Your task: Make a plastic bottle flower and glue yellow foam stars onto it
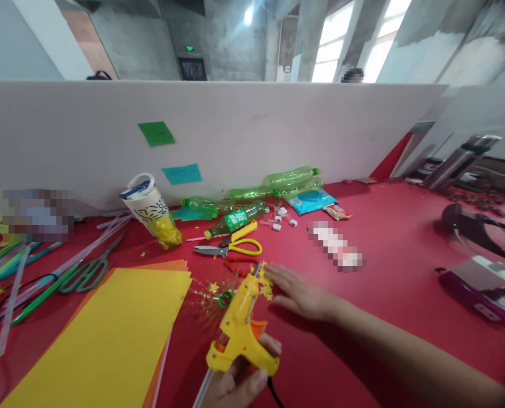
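Observation:
My left hand grips a yellow hot glue gun by its handle, with a clear glue stick jutting from the back. The nozzle points away toward a cluster of small yellow paper stars. My right hand lies palm down, fingers stretched out, its fingertips at the stars; whether it presses on them I cannot tell. Left of the gun is a cut bottle top with a green ring and fringed clear strips, with a loose yellow star on it. Red-handled pliers lie partly hidden beyond the nozzle.
Yellow paper sheets lie at left, near green scissors and plastic sticks. Beyond my hands are yellow-handled scissors, green bottles, a white cup and a blue packet. A white partition stands behind.

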`<act>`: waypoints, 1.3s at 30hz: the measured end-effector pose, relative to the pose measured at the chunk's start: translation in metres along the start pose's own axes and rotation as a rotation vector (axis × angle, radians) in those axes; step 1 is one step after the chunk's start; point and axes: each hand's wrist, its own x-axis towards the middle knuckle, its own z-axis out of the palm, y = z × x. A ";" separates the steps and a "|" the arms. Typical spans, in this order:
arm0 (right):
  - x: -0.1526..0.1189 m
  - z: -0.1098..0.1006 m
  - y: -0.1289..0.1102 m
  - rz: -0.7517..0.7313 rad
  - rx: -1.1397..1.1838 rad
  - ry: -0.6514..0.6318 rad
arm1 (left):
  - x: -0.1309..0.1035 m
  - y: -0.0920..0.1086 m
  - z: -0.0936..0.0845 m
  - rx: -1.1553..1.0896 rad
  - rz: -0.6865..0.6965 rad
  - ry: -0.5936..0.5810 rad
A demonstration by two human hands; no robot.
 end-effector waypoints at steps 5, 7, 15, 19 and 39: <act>0.005 0.010 -0.024 0.004 0.007 0.026 | -0.001 0.008 -0.004 -0.029 -0.031 0.105; 0.014 0.014 -0.016 0.093 -0.019 0.090 | -0.004 0.011 -0.003 -0.012 -0.014 0.121; 0.004 0.013 -0.031 -0.021 -0.067 0.028 | -0.019 0.008 -0.012 0.004 -0.009 0.126; 0.034 0.006 -0.025 0.107 -0.134 0.148 | -0.019 0.010 -0.013 0.016 0.030 0.164; 0.028 0.017 -0.031 -0.063 0.371 0.049 | -0.022 0.013 -0.014 0.008 0.024 0.029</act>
